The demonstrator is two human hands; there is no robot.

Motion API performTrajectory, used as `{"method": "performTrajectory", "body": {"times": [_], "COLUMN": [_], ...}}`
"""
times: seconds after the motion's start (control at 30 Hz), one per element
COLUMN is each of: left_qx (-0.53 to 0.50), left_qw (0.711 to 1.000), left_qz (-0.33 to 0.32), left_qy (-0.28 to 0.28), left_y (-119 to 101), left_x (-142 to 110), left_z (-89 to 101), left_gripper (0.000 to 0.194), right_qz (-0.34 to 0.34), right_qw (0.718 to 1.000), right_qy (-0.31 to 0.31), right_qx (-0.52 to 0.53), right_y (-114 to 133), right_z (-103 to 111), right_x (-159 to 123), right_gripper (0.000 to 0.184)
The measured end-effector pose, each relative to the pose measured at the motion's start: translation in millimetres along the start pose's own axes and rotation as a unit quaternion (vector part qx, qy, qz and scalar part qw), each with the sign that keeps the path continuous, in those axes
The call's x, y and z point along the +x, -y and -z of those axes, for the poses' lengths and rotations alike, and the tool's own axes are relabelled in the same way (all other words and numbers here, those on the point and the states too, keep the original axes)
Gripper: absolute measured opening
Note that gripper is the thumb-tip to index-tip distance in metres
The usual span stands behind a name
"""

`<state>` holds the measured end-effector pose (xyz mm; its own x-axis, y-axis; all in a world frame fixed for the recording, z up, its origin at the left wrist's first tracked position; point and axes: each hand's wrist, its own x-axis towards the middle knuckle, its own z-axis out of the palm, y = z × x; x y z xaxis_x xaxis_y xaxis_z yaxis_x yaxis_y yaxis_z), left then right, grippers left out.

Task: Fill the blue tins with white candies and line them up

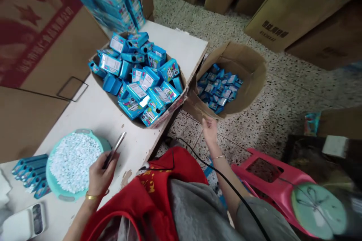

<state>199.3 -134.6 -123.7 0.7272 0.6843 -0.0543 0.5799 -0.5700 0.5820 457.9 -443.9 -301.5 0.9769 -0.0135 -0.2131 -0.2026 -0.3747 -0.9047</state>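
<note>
The left hand (102,173) is positioned above the desk (138,141), at the right edge of the turquoise basin (75,165), which contains small white pieces (75,160). Its fingers are closed around a slim metallic tool (114,150), held at a tilt with the free end directed toward the open box of large blue packets (135,79). That box rests on the desk.

The right hand (209,130) is located beyond the desk edge, at the near rim of the open carton (240,77), which holds smaller blue packets (219,88). Its fingers are bent close together at the rim; whether they grip the cardboard cannot be determined. Blue tubes (32,173) lie in a row beside the basin, on the side opposite the left hand.
</note>
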Motion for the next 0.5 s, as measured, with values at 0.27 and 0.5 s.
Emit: {"method": "performTrajectory", "body": {"times": [0.27,0.5], "left_qx": [0.008,-0.017], "left_qw": [1.0,0.996], "left_qz": [0.001,0.09], "left_qy": [-0.007,-0.021], "left_y": [-15.2,22.9], "left_x": [-3.6,-36.7], "left_z": [-2.8,3.9], "left_gripper": [0.025,0.024], "right_qz": [0.34,0.352], "right_qw": [0.921,0.881], "right_qy": [0.123,0.211], "right_qx": [-0.142,-0.237], "right_y": [154.9,172.1], "right_z": [-68.1,-105.9], "right_x": [10.6,20.4], "right_gripper": [0.061,0.054]}}
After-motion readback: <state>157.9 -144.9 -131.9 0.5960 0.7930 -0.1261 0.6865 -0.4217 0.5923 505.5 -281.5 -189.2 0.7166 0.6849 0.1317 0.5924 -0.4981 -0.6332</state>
